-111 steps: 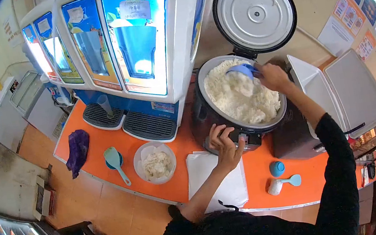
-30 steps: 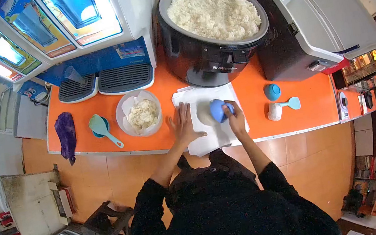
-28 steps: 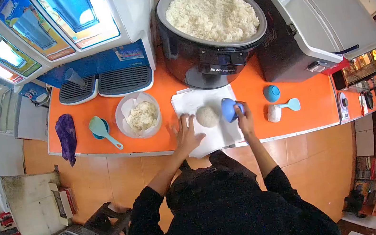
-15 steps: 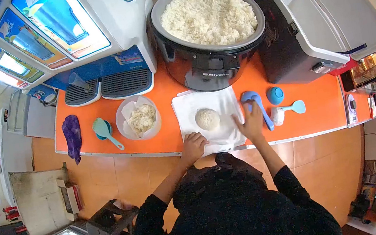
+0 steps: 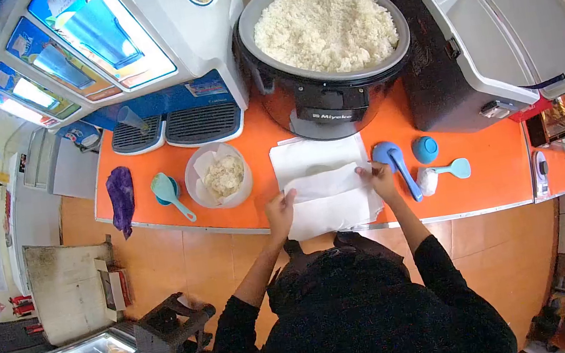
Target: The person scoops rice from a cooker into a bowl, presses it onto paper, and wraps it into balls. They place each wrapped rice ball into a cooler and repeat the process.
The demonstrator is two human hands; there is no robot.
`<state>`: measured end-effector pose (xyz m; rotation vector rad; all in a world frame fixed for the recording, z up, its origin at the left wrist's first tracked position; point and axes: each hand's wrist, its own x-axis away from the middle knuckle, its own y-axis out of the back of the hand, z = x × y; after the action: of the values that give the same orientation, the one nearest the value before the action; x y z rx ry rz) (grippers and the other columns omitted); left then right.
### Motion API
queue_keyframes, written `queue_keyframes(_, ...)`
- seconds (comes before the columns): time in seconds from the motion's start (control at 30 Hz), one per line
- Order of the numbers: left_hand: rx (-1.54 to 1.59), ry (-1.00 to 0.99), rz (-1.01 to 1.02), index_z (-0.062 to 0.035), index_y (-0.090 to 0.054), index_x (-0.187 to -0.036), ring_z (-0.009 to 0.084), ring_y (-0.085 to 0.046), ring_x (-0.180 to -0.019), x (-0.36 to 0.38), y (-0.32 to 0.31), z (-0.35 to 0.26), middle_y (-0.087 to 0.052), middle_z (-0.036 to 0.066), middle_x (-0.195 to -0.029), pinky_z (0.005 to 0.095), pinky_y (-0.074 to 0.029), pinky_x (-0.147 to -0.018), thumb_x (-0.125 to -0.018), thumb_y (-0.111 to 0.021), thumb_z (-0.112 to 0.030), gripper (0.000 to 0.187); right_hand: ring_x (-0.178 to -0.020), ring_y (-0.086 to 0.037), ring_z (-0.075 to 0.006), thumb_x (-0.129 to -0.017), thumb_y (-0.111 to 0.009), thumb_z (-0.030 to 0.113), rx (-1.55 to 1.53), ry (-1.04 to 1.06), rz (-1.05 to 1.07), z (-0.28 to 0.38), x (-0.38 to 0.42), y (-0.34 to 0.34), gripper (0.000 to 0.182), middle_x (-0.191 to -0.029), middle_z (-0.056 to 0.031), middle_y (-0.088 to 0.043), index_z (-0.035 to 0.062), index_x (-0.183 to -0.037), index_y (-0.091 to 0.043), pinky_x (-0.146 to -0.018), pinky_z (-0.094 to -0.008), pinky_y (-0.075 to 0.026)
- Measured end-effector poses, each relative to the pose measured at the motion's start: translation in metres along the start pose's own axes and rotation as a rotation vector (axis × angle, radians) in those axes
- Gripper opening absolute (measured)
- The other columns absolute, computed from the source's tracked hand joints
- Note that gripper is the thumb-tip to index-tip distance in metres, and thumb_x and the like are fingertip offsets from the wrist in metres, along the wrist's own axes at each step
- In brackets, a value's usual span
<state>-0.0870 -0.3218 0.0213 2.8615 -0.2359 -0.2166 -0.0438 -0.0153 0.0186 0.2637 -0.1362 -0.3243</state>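
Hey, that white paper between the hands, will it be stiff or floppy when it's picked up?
The white paper will probably be floppy, since it bends and wrinkles between the left hand and the right hand. It's likely light for its size too, as it looks like a thin sheet held only near its edges.

Site: likely eatery or food shop. Evidence: drink dispenser (image 5: 129,62), upper left; large rice cooker (image 5: 280,108), upper centre; paper sheets (image 5: 331,214), centre.
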Motion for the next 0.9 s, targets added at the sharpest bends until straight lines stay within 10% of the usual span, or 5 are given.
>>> queue_keyframes(0.17, 0.239, 0.421, -0.209, 0.0010, -0.060, -0.068, 0.0058, -0.039, -0.062, -0.021, -0.022, 0.035, -0.047, -0.007, -0.063, 0.0283, -0.033, -0.055, -0.091, -0.067, -0.026, 0.036, -0.053, -0.040, -0.0087, -0.087, -0.070, 0.025, 0.011, 0.067, -0.161, -0.037, -0.023, -0.034, 0.033, -0.056, 0.0016, -0.049, 0.0009, -0.067, -0.060, -0.048, -0.0294, -0.032)
queue_keyframes(0.47, 0.159, 0.553, -0.147, 0.0034, -0.066, -0.076, 0.0149, -0.062, -0.060, 0.029, 0.025, 0.029, -0.064, 0.007, -0.067, 0.0299, -0.049, -0.056, -0.089, -0.066, -0.027, 0.034, -0.062, -0.058, -0.0328, -0.088, -0.058, 0.015, 0.365, -0.045, -0.217, 0.039, 0.027, -0.036, 0.032, -0.067, -0.0132, -0.058, 0.0052, -0.118, -0.054, -0.057, -0.0441, -0.043)
queue_keyframes(0.57, 0.141, 0.964, 0.112, 0.0026, -0.065, -0.077, 0.0187, -0.065, -0.060, 0.028, 0.043, 0.022, -0.065, 0.012, -0.068, 0.0320, -0.053, -0.053, -0.090, -0.066, -0.033, 0.038, -0.088, -0.055, -0.0306, -0.087, -0.059, 0.012, 0.959, 0.425, -0.378, 0.049, 0.045, -0.043, 0.048, -0.117, -0.0145, -0.056, 0.0080, -0.133, -0.046, -0.078, -0.0435, -0.044)
queue_keyframes(0.67, 0.415, 1.222, 0.390, 0.0032, -0.065, -0.077, 0.0175, -0.065, -0.062, 0.008, 0.038, -0.023, -0.067, 0.011, -0.074, 0.0301, -0.054, -0.057, -0.087, -0.071, -0.033, 0.038, -0.129, -0.042, -0.0288, -0.086, -0.055, 0.012, 0.711, 0.632, 0.303, 0.061, 0.061, -0.060, 0.059, -0.144, -0.0117, -0.040, 0.0089, -0.143, -0.038, -0.106, -0.0466, -0.034)
queue_keyframes(0.9, -0.003, 0.737, 0.680, 0.0038, -0.068, -0.094, 0.0144, -0.065, -0.081, -0.037, 0.045, 0.042, -0.069, 0.006, -0.088, 0.0287, -0.053, -0.073, -0.078, -0.077, -0.023, 0.033, -0.142, -0.029, -0.0262, -0.087, -0.052, 0.012, 0.771, 0.601, 0.395, 0.063, 0.061, -0.070, 0.066, -0.153, -0.0081, -0.032, 0.0114, -0.149, -0.031, -0.116, -0.0448, -0.024)
